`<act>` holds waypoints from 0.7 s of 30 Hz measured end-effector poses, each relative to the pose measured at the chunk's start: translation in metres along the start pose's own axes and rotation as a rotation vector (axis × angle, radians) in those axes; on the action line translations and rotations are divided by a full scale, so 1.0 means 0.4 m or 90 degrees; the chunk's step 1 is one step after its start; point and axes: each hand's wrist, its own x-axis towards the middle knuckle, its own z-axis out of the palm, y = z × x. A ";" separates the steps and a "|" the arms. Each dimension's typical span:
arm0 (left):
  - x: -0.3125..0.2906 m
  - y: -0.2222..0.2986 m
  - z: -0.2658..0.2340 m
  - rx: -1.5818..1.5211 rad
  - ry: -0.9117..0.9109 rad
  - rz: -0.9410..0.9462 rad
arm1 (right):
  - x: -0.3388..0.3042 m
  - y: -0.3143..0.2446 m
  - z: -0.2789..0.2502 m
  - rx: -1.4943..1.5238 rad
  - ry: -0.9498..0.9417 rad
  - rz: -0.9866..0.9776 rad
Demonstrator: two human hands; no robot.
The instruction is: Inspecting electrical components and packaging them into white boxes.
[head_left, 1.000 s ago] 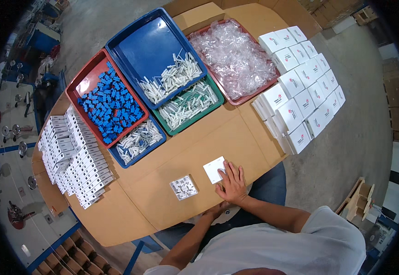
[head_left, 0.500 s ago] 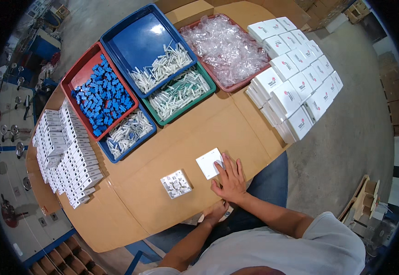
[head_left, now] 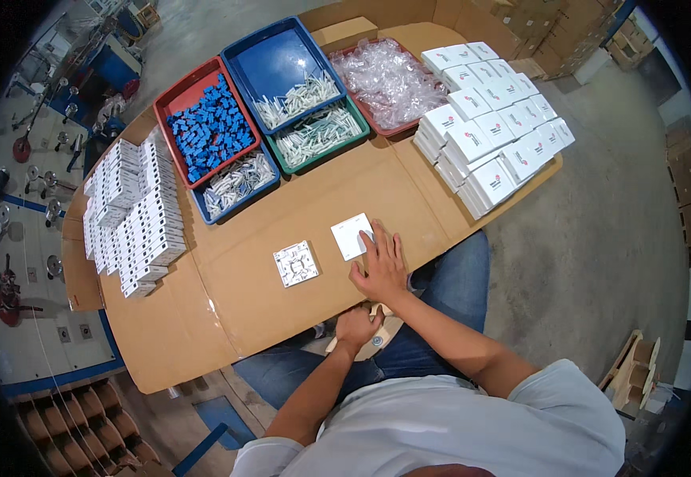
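Cardboard (head_left: 222, 294) bears a white plate (head_left: 348, 237) partly beneath the right hand (head_left: 383, 273).

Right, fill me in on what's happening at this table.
A person's right hand is spread with its fingertips on the right side of a white square plate lying on the cardboard surface. The left hand is off the near edge; whether it holds anything is unclear. A white patterned square piece lies to the plate's left, untouched. Farther back are blue pieces and clear plastic in trays, with white boxes stacked at right.
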 end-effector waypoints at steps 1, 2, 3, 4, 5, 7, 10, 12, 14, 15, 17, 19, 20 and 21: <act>0.001 -0.003 0.001 0.006 -0.007 -0.012 | -0.002 0.001 0.001 0.005 0.006 0.000; -0.003 -0.003 0.012 0.009 -0.014 -0.015 | -0.005 0.001 0.003 0.010 0.013 0.001; -0.006 0.000 0.013 0.014 -0.009 -0.014 | -0.006 0.003 0.004 0.012 0.019 -0.001; -0.007 0.003 0.014 0.015 0.006 -0.003 | -0.009 0.006 0.005 0.015 0.019 0.002; -0.005 0.003 0.013 0.017 0.021 0.007 | -0.010 0.009 0.008 0.018 0.018 0.007; -0.012 0.007 0.012 0.014 0.019 0.002 | -0.009 0.005 0.006 0.017 0.020 0.006; -0.004 0.016 -0.001 0.008 0.011 -0.012 | -0.007 0.008 0.007 0.015 0.026 0.006; -0.012 0.016 -0.001 0.016 0.009 -0.015 | -0.007 0.009 0.007 0.014 0.028 0.007; -0.009 0.017 -0.003 0.021 0.007 -0.017 | -0.006 0.006 0.003 0.016 0.024 0.007; -0.008 0.016 -0.003 0.011 0.003 -0.018 | -0.006 0.006 0.004 0.017 0.022 0.008; -0.004 0.008 0.005 -0.001 -0.003 -0.019 | -0.005 0.010 0.004 0.023 0.006 0.008; 0.001 -0.007 0.022 -0.002 0.033 -0.012 | 0.000 -0.001 -0.022 0.040 -0.006 0.003; 0.005 -0.013 0.031 -0.004 0.033 -0.016 | 0.003 -0.002 -0.029 0.056 -0.015 0.000; 0.005 -0.013 0.037 0.007 0.034 -0.005 | -0.003 0.016 -0.021 0.055 -0.017 0.003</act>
